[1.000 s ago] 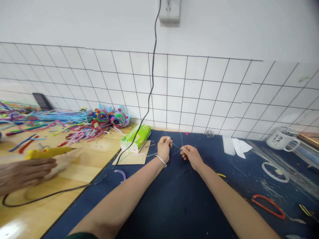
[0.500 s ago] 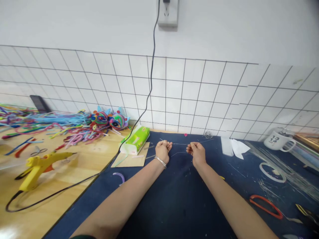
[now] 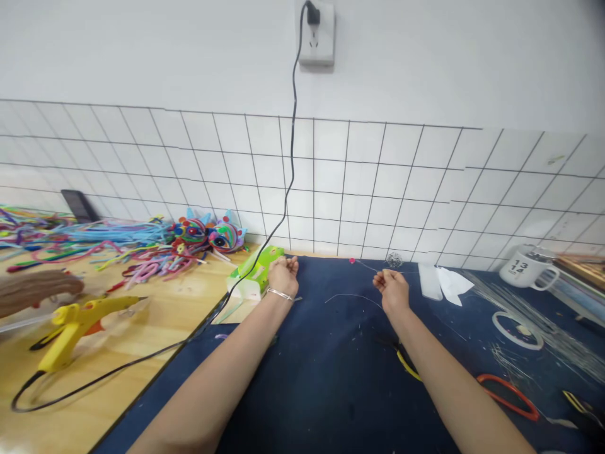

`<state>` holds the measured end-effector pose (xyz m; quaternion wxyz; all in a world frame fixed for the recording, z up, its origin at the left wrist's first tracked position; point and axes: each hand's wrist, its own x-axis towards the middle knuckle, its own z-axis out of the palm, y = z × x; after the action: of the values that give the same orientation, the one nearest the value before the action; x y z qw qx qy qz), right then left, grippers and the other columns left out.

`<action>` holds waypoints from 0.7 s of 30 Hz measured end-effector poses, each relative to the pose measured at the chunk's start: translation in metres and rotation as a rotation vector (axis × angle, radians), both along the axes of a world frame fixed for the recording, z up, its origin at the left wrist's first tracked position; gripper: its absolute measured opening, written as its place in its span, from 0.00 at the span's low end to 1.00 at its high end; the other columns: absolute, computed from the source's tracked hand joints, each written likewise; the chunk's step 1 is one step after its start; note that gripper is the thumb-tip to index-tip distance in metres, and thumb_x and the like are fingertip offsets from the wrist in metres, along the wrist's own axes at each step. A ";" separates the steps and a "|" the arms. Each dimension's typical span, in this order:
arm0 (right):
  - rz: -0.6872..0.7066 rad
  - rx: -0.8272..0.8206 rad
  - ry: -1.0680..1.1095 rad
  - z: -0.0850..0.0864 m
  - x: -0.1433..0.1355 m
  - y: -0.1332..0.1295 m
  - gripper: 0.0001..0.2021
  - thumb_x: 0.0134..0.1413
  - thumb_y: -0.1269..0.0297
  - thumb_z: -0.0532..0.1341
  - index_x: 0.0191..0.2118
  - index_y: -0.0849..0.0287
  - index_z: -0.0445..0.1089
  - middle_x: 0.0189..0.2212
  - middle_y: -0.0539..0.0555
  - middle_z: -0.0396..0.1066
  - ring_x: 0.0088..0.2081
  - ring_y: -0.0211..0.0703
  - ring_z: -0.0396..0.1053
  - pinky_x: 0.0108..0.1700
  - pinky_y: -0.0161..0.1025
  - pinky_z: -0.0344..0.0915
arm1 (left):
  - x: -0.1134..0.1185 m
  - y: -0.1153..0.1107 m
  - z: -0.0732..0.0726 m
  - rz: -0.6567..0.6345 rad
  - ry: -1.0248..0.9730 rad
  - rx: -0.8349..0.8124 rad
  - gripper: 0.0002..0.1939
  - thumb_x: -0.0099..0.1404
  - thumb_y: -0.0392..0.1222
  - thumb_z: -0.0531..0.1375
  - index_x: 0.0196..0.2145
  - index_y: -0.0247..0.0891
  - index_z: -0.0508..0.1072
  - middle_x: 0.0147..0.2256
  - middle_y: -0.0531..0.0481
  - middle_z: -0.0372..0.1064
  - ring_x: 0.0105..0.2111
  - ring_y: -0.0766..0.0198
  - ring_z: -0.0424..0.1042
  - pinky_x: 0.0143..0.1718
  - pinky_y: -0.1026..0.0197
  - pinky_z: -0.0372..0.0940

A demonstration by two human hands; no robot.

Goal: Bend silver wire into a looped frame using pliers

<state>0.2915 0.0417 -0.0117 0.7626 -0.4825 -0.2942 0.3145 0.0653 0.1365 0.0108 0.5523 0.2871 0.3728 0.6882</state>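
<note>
Seemingly for fine control, the right hand point(image 3: 393, 291) closes in a pinch on thin wire point(image 3: 366, 265), while the left hand point(image 3: 283, 277) half-curls by the green packet point(image 3: 261, 272), its grip unclear.

Ran bright and fairly even. Came from above, judging by soft shadow under socket point(image 3: 324, 47). Threw glare on wood table point(image 3: 21, 432) at lower left, fainter sheen on tiles point(image 3: 543, 226) at right. Stretched toward edges, darkened top-right corner. Smeared co-worker's hand point(image 3: 38, 293). Barely resolved wire point(image 3: 352, 294).
</note>
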 end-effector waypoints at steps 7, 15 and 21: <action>0.177 -0.053 -0.123 0.003 -0.011 -0.004 0.14 0.42 0.54 0.62 0.31 0.60 0.65 0.27 0.53 0.70 0.26 0.38 0.68 0.26 0.36 0.66 | 0.020 -0.034 0.019 -0.196 0.305 0.324 0.04 0.54 0.37 0.61 0.31 0.37 0.72 0.29 0.50 0.70 0.35 0.63 0.69 0.42 0.61 0.61; 0.288 -0.106 -0.228 0.006 -0.033 -0.013 0.15 0.43 0.51 0.60 0.31 0.58 0.66 0.27 0.52 0.71 0.27 0.39 0.68 0.25 0.34 0.64 | 0.039 -0.069 0.016 -0.439 0.681 0.624 0.03 0.47 0.35 0.64 0.22 0.43 0.75 0.26 0.49 0.72 0.31 0.59 0.69 0.42 0.59 0.59; 0.305 -0.104 -0.258 0.003 -0.039 -0.014 0.14 0.44 0.52 0.60 0.31 0.58 0.66 0.28 0.53 0.71 0.27 0.40 0.67 0.26 0.35 0.63 | 0.041 -0.065 0.002 -0.406 0.872 0.752 0.05 0.54 0.38 0.59 0.24 0.44 0.75 0.24 0.49 0.71 0.28 0.61 0.67 0.34 0.64 0.59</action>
<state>0.2520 0.0279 -0.0083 0.6361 -0.5075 -0.4425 0.3768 0.1060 0.0711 0.0128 0.3299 0.7830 0.2341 0.4726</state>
